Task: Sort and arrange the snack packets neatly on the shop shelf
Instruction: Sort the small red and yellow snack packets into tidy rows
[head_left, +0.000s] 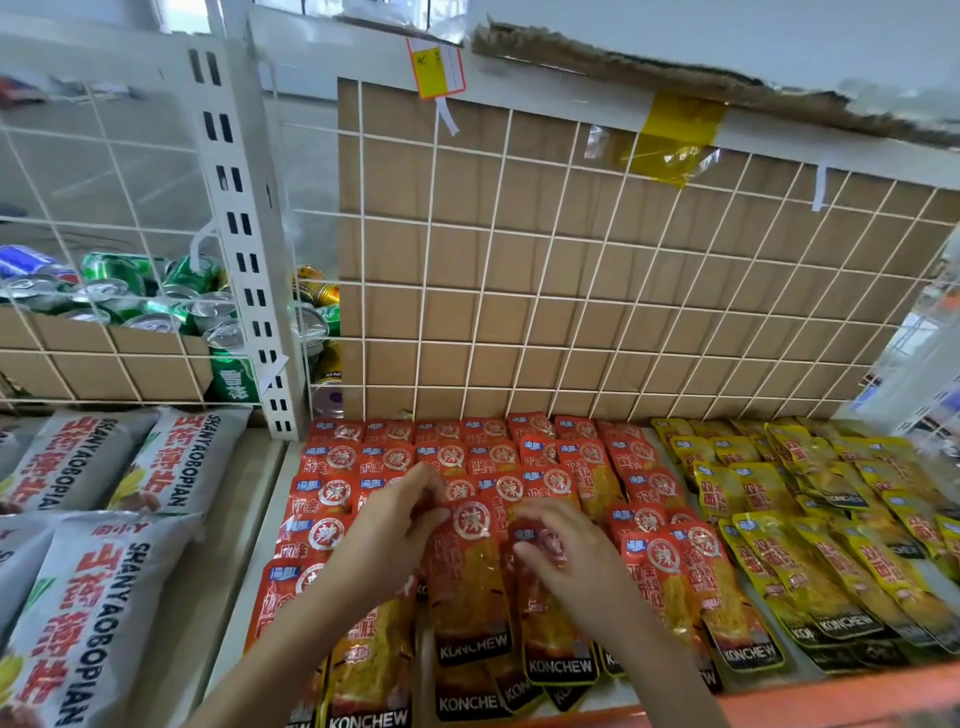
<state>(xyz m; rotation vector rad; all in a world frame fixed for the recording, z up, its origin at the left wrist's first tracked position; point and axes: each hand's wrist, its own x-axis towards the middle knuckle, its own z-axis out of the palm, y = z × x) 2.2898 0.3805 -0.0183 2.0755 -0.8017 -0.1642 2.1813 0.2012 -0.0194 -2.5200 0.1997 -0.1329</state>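
Several red snack packets (441, 457) lie in overlapping rows on the white shelf (244, 561), with yellow packets (810, 519) in rows to their right. My left hand (400, 525) pinches the top left edge of one red packet (470, 577) in the middle of the red section. My right hand (566, 551) is over the neighbouring red packet (550, 623), fingers curled round its top. Both hands are blurred.
Large grey snack bags (98, 587) lie on the shelf to the left. A white wire grid (571, 291) backed with cardboard stands behind the packets. Drink cans (156, 301) sit behind the grid at the left. An orange shelf lip (831, 696) runs along the front right.
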